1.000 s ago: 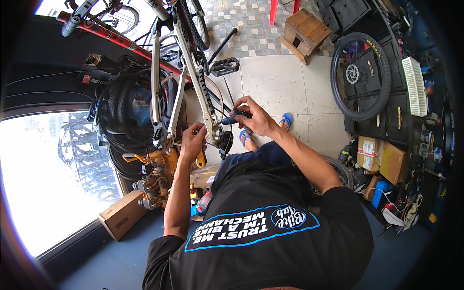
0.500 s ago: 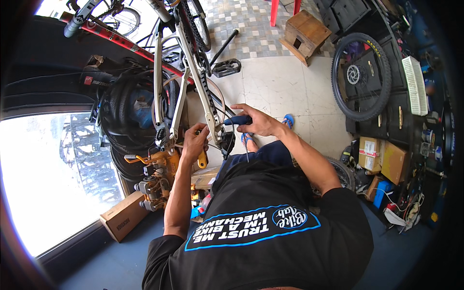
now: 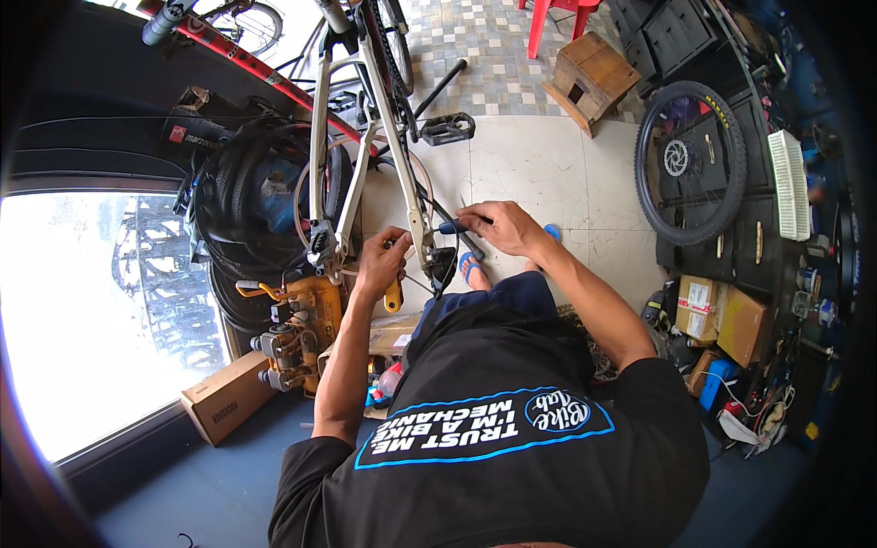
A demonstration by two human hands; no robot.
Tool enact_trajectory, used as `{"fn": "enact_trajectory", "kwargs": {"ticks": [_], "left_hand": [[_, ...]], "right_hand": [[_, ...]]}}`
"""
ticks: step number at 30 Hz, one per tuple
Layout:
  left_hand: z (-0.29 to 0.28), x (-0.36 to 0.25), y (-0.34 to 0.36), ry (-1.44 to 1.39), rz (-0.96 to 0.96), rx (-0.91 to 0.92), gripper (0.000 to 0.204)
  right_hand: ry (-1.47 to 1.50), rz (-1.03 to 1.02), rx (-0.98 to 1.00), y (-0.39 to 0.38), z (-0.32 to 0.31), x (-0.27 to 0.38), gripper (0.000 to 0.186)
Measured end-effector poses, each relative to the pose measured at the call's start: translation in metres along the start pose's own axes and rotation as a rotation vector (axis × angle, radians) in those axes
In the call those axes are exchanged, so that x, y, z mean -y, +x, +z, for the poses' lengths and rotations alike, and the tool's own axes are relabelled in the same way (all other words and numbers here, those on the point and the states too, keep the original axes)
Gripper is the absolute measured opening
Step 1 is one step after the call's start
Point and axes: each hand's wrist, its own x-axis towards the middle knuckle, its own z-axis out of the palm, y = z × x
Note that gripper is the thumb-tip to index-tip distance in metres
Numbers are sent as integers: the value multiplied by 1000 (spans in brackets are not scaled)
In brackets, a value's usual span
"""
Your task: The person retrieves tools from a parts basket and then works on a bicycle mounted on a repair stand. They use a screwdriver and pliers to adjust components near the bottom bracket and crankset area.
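A pale silver bicycle frame (image 3: 384, 110) stands before me with no rear wheel between its stays. At its near right end hangs a black rear derailleur (image 3: 441, 265). My right hand (image 3: 504, 228) is closed, its fingers at the outer end of a blue tool handle (image 3: 449, 226) that points at the frame end. On the inner side of that same stay, my left hand (image 3: 382, 263) is closed around a yellow-and-black tool (image 3: 393, 297), whose yellow end sticks out below the fingers. Its working end is hidden.
A wheel with a disc rotor (image 3: 678, 160) leans against black drawers at right. Tyres (image 3: 242, 187) and a yellow machine (image 3: 306, 320) crowd the left. A wooden box stool (image 3: 592, 82), a red stool (image 3: 557, 18) and a black pedal (image 3: 448, 129) lie ahead. Cardboard boxes (image 3: 699, 306) stand at right.
The whole view has shifted slightly, so things appear farther right and lower. My right fingers, earlier spread around the blue handle, have drawn together at its outer end. My left hand keeps its hold.
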Motion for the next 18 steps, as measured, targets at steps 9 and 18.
{"fn": "enact_trajectory", "kwargs": {"ticks": [9,18], "left_hand": [[-1,0,0,-14,-39,7,25],[0,-1,-1,-39,-28,-3,25]], "right_hand": [[517,3,-23,-14,9,-12,32],[848,-43,385,-9,4,-30,32]]}}
